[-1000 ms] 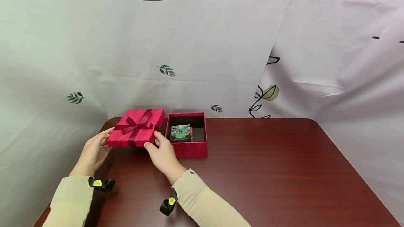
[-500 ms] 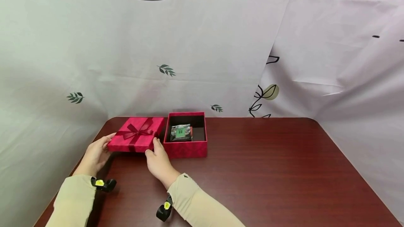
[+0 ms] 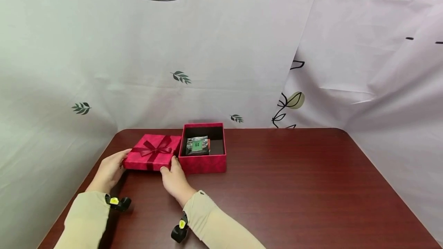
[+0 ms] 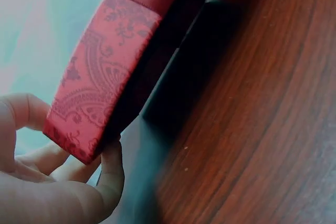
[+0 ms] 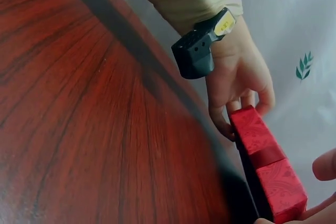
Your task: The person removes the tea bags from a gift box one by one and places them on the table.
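Note:
A red lid (image 3: 152, 152) with a dark red ribbon bow is held low over the dark wooden table (image 3: 283, 187), just left of the open red box (image 3: 204, 161). My left hand (image 3: 111, 169) grips the lid's left corner; the left wrist view shows thumb and fingers pinching the lid (image 4: 105, 82), which is tilted above the table. My right hand (image 3: 174, 175) pinches the lid's near right corner. In the right wrist view the lid (image 5: 265, 169) is seen edge-on, with the left hand (image 5: 239, 85) at its far end. Inside the box lies a small packet (image 3: 198, 145) with a green label.
White cloth with leaf prints hangs behind the table and along both sides. The table's left edge runs close by my left arm. Bare wood stretches to the right of the box.
Both hands have lowered the lid toward the table and shifted it slightly right, closer to the box. The box and the packet inside have not moved.

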A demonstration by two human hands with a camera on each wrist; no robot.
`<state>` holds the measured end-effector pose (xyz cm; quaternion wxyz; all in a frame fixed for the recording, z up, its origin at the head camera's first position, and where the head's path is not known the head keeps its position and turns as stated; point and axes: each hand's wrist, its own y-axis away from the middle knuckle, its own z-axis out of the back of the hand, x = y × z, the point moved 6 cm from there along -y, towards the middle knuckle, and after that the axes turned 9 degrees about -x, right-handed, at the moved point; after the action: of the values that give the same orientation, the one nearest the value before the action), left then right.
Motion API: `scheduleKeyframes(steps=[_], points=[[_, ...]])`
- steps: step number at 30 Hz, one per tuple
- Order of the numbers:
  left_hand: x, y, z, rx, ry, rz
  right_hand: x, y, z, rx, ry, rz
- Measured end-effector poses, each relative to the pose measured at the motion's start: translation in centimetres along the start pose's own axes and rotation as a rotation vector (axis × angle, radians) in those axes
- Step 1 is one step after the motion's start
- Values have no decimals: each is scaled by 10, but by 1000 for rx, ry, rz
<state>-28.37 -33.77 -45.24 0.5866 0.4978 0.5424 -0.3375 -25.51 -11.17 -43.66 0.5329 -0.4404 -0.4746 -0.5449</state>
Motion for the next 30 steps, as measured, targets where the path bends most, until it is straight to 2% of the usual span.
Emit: scheduleKeyframes(steps=[4,10,12,19,26,30], points=[[4,-1,-1,-33,-101,-5,-3,-1,-1,15,11,-10],[3,0,-7,-91,-463,-75,-6,0,-3,15,8,-58],[2,0,-10,-97,-537,-81,-8,1,-4,7,0,-78],[0,-1,-19,-78,-575,-80,-11,1,-4,-4,13,-93],[-5,0,-29,-41,-683,-162,-14,-1,-5,-4,42,-77],[-5,1,-33,-9,-712,-179,-15,-2,-4,7,63,-41]])
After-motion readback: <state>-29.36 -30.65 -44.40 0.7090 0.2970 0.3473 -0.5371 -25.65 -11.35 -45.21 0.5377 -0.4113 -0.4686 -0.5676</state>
